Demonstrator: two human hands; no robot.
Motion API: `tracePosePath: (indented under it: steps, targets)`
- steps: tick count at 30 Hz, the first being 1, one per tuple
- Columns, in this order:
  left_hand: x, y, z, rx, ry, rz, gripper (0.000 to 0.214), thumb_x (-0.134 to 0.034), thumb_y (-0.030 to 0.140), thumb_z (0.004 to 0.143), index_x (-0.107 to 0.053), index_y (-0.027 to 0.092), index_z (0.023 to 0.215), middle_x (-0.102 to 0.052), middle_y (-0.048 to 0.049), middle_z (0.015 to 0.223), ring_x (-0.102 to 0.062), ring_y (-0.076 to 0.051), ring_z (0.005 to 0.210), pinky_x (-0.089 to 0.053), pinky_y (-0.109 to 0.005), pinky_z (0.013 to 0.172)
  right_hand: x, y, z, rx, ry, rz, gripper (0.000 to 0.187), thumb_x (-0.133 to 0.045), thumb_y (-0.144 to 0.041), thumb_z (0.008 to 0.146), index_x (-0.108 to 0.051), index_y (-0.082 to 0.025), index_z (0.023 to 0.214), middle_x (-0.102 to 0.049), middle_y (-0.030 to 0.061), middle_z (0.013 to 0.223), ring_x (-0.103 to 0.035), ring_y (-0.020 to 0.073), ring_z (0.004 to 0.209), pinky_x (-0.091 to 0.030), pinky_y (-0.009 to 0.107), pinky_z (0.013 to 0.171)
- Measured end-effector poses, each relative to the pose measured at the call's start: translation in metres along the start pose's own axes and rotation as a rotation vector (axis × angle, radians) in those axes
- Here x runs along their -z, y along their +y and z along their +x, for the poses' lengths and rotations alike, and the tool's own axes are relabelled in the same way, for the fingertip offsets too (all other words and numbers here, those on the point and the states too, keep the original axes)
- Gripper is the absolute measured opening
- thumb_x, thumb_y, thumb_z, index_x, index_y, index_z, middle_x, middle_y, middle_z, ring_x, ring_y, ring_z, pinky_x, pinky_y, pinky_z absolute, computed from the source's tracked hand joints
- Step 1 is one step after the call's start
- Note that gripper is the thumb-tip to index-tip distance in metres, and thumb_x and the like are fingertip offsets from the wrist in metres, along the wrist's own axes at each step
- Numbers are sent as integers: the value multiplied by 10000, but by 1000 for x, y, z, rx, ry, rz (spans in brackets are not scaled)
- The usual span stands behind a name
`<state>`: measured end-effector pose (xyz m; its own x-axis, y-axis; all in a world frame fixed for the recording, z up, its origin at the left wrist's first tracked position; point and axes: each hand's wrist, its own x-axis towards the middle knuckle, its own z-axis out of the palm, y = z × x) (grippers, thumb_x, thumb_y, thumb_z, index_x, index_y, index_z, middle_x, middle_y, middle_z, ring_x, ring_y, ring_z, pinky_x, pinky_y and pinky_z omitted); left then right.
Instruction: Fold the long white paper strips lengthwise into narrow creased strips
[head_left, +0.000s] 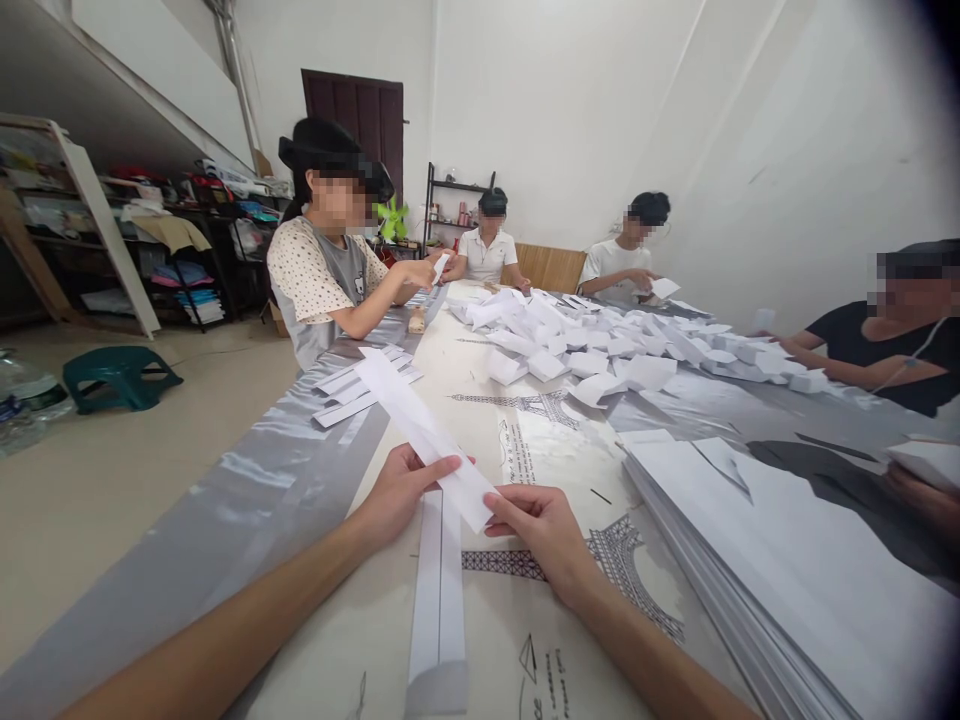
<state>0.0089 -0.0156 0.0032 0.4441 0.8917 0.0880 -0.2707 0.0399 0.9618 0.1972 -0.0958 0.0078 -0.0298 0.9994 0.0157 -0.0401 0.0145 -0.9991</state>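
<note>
A white paper strip slants above a bench spread with a printed cover, held between a worker's two bare hands. The left hand has a closed grip on its middle, thumb flat on top; the right hand pinches the near end between thumb and forefinger. The step in hand appears to be folding or smoothing the strip, and the next move likely calls for steady edges and a firm press along the crease. A second paper strip lies below, its near end curled by the bottom of the frame, its far end hidden behind the held piece. More strips rest beyond the left hand; a heap of folded paper pieces covers the far bench, and a thick stack of sheets stands at right, cut off by the frame. The left fingers are largely masked by the paper, and whether the strip's far end touches those beyond cannot be told. A co-worker at right is partly out of frame, and shadow obscures another hand below.
</note>
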Motion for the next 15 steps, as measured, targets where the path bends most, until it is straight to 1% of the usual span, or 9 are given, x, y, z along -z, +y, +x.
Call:
tracePosePath:
  steps: [6,8,11,12,13,15]
  targets:
    - [0,2,-1,-17,-3,58,313,-758,375,814,-761,119,994,-758,-135,1029,-696,-285,959,-534,-368,869,2,1,1,-13,7,8,327,-754,-468,805,-813,-197,977,-776,86,900,-713,237,850,-605,403,836]
    - [-1,3,-2,-28,-6,79,306,-750,379,823,-759,124,994,-759,-128,1031,-697,-279,961,-536,-359,864,2,2,1,10,27,1,349,-764,-455,797,-795,-215,1048,-775,79,898,-715,240,842,-608,413,824]
    - [-2,4,-3,-43,-15,103,304,-737,385,836,-755,129,998,-761,-123,1030,-704,-274,946,-545,-357,854,1,4,1,78,66,-56,407,-771,-412,797,-743,-255,1172,-770,51,826,-709,237,785,-611,423,775]
    - [-2,4,-3,-48,-14,103,308,-737,388,837,-753,127,1000,-761,-124,1027,-706,-276,944,-549,-361,853,1,6,1,107,73,-84,402,-769,-398,799,-740,-266,1177,-771,50,846,-705,234,770,-610,425,764]
    - [-2,3,-2,-51,-9,97,315,-740,391,835,-751,125,1003,-761,-126,1026,-707,-278,946,-554,-368,853,1,7,1,138,76,-109,378,-767,-385,800,-747,-275,1161,-772,56,918,-700,229,766,-607,427,763]
    - [-2,2,-2,-50,17,73,334,-751,395,825,-744,119,1013,-758,-130,1032,-705,-286,958,-567,-384,852,0,9,1,198,85,-137,302,-758,-365,806,-771,-297,1100,-732,66,1141,-698,225,812,-601,435,795]
